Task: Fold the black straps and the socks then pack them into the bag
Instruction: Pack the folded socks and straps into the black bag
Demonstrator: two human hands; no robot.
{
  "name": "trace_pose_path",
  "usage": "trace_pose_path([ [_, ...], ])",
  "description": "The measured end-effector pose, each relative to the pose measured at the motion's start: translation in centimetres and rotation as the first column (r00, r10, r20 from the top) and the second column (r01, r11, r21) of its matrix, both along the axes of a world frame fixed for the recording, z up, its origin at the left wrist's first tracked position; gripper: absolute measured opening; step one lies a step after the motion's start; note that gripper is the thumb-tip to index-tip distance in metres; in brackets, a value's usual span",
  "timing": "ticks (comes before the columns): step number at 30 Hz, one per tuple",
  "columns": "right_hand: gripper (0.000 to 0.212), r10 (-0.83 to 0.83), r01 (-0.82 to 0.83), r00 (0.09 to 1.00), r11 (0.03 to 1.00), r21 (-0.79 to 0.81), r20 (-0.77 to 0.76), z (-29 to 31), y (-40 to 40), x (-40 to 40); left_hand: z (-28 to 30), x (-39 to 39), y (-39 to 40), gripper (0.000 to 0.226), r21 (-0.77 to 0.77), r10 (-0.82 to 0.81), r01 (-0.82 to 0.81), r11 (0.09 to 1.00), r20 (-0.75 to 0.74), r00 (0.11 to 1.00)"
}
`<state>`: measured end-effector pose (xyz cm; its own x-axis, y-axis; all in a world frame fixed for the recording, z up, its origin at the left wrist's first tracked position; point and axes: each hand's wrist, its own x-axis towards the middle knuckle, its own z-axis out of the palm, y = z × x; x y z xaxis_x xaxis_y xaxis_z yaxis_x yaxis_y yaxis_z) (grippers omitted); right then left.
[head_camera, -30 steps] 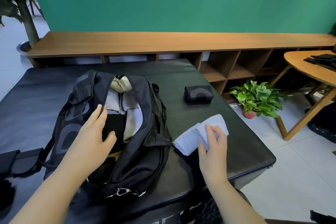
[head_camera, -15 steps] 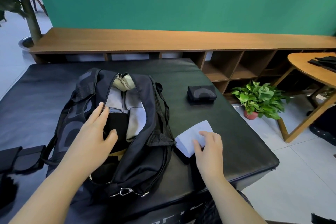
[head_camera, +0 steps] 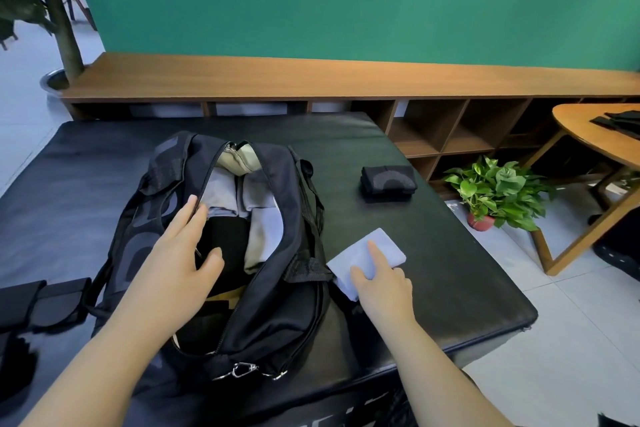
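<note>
Head view showed the packing step in hand — the left hand [head_camera: 180, 253], fingers straight, held the black bag [head_camera: 277, 288] open while the right hand [head_camera: 379, 282] pressed the folded pale-blue sock [head_camera: 377, 246] just right of it — probably next gripping and lifting it in.

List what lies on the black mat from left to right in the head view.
Black straps → left hand holding the bag open → black bag → right hand on the folded pale blue sock → folded black sock; off the mat, the potted plant.
</note>
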<state>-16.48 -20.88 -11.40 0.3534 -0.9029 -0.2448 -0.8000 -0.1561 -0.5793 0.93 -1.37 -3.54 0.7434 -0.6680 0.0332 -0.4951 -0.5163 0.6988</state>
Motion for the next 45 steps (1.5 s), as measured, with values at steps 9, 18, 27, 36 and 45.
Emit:
trace_pose_path([
  [9, 0.059, -0.088, 0.047, 0.951, 0.989, 0.143, 0.295, 0.8, 0.4, 2.0, 0.4, 0.1, 0.3, 0.067, -0.001, -0.003, 0.003, 1.0, 0.019, 1.0],
  [18, 0.072, -0.051, 0.029, 0.918, 0.998, 0.062, 0.394, 3.3, 0.9, 1.1, 1.3, 0.8, 0.9, 0.068, -0.044, 0.001, -0.002, 0.999, -0.004, 1.0],
  [27, 0.075, 0.159, -0.122, 0.763, 0.987, -0.102, 0.626, 10.5, 3.5, 3.5, 2.2, 1.8, 1.8, 0.065, -0.102, 0.029, -0.025, 0.994, 0.033, 0.999],
  [36, 0.067, 0.267, -0.308, 0.649, 0.948, -0.076, 0.712, 11.2, 6.9, 6.8, 2.7, 2.8, 3.2, 0.068, -0.095, 0.087, -0.087, 0.992, 0.002, 0.996],
  [45, 0.054, 0.42, -0.431, 0.579, 0.885, -0.174, 0.699, 10.4, 8.5, 10.1, 3.3, 3.0, 4.1, 0.07, -0.113, 0.097, -0.1, 0.989, -0.034, 0.995],
])
